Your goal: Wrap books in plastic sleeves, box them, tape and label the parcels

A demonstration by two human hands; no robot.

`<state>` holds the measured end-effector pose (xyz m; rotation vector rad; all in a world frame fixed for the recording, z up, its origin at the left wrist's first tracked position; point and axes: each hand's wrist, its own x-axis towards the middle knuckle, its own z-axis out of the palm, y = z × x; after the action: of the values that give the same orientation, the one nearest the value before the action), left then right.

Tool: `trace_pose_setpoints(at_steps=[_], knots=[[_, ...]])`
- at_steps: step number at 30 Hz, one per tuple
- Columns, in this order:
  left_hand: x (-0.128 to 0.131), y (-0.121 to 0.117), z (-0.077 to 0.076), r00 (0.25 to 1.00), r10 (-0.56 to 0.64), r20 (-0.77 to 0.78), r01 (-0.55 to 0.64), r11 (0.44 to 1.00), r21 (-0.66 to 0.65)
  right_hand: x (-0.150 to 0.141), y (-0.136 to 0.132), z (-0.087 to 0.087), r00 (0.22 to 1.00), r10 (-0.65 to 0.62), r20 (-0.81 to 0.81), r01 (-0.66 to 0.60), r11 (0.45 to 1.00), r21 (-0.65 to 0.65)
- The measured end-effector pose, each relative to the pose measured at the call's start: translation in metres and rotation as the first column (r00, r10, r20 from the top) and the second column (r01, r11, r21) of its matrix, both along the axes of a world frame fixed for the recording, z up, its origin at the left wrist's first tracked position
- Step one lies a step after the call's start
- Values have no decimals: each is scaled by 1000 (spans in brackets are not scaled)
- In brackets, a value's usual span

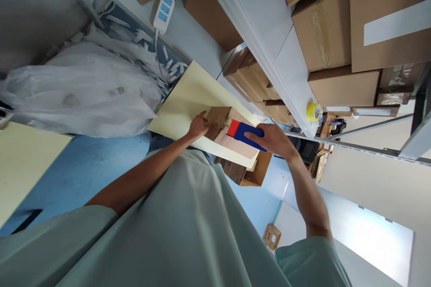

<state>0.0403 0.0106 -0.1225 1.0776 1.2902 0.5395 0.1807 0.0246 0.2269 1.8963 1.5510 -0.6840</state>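
My left hand [199,125] is at the left side of a small brown cardboard box [217,122], thumb and fingers apart against its edge. The box lies on a cream-yellow board or tabletop [182,103]. In my right hand [272,138] is a flat blue piece with a red end [249,136], perhaps a small carton; its kind is not clear. The red end points toward the cardboard box, over a flat brown cardboard area [240,147]. My right fingers partly cover the blue piece's far end.
A large translucent plastic bag [84,92] lies at the left. A white power strip [164,12] sits on the shelf edge. Several cartons [332,27] fill the shelves, near a yellow tape roll [313,111]. An open carton [261,172] stands below the table's near edge.
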Motion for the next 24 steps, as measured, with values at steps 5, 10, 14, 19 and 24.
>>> trace_pose_setpoints(at_steps=[5,10,14,19,24], knots=[[-4,-8,26,970,-81,229,56,992,114,-3,-5,2,1000,7,29,-6,999,-35],[2,-4,48,936,-305,176,213,889,406,-2,-5,3,999,26,42,-25,999,-36],[10,10,45,926,-375,50,305,818,488,2,-7,3,995,63,73,-61,998,-28],[8,13,38,913,-406,-46,370,772,516,19,-17,-2,997,39,64,-37,999,-28],[-1,12,34,904,-422,-59,386,753,533,54,-30,-19,998,-41,48,44,998,-49]])
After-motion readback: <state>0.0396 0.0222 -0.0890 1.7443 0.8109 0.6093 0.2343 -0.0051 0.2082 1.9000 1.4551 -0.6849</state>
